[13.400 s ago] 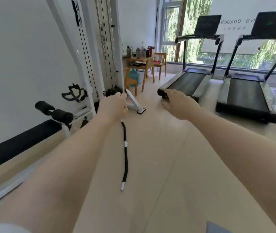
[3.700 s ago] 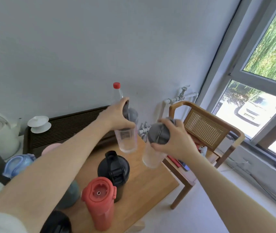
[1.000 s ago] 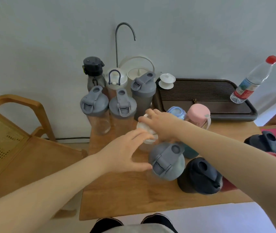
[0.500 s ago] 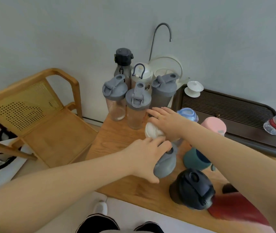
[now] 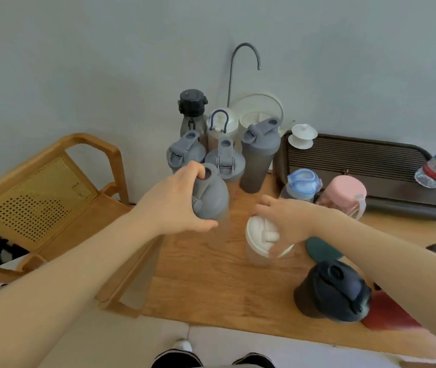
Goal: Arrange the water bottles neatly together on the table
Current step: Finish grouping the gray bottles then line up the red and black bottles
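On the wooden surface (image 5: 211,282), the left hand (image 5: 174,205) grips a grey-lidded shaker (image 5: 210,197) just before the grouped bottles (image 5: 219,144), while the right hand (image 5: 288,221) clasps a white-lidded shaker (image 5: 260,239) right of it.

Wooden table (image 5: 211,285), wall side: cluster of grey-lidded shaker bottles (image 5: 260,152) with a black-capped bottle (image 5: 191,108) and a white-lidded bottle (image 5: 222,126) behind. Left hand (image 5: 177,203) grips a grey-lidded shaker (image 5: 210,197) by its lid, just in front of the cluster; right hand (image 5: 288,221) clasps a white-lidded shaker (image 5: 260,239) beside it. Also present: black-lidded bottle (image 5: 333,293) near the front edge, pink bottle (image 5: 345,193), blue-lidded bottle (image 5: 303,183), dark slatted tray (image 5: 365,166), wooden chair (image 5: 52,192) at left.
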{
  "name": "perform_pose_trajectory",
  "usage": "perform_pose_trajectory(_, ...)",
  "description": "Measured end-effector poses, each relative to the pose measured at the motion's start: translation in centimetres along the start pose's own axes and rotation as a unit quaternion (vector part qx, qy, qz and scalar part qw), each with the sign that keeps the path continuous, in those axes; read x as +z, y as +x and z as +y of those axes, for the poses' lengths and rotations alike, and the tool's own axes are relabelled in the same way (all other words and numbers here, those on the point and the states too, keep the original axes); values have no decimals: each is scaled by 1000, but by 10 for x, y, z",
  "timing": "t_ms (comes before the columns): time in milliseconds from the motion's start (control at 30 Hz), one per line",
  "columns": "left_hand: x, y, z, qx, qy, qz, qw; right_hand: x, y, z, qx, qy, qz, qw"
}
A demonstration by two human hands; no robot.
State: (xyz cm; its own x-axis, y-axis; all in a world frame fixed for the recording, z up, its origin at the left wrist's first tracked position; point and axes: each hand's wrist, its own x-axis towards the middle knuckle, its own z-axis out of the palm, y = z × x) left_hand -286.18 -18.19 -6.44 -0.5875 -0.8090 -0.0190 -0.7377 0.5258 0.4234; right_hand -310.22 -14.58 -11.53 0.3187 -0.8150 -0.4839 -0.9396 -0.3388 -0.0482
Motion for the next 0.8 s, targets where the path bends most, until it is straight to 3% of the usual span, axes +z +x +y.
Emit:
perform_pose_trajectory(100, 4, 19, -2, 45, -29, -21, 998, 1, -12, -7, 25, 28, 39, 999)
perform_pose_trajectory(200, 13, 33, -5, 93, -15, -56, 994, -13, -16, 6, 116, 175, 219, 953)
perform_pose_trajectory(267, 19, 41, -8, 106, -8, -80, 991, -19, -13, 24, 210, 155, 271, 926)
perform_pose_trajectory(333, 24, 50, -10, 109, -9, -94, 990, -19, -6, 39, 280, 149, 192, 929)
perform_pose_trajectory(433, 28, 57, -8, 114, -9, -94, 989, -11, 6, 50, 293, 171, 90, 936)
perform_pose_trajectory(800, 6, 85, 36, 165, -5, -17, 986, 7, -36, 46, 267, 61, 26, 961)
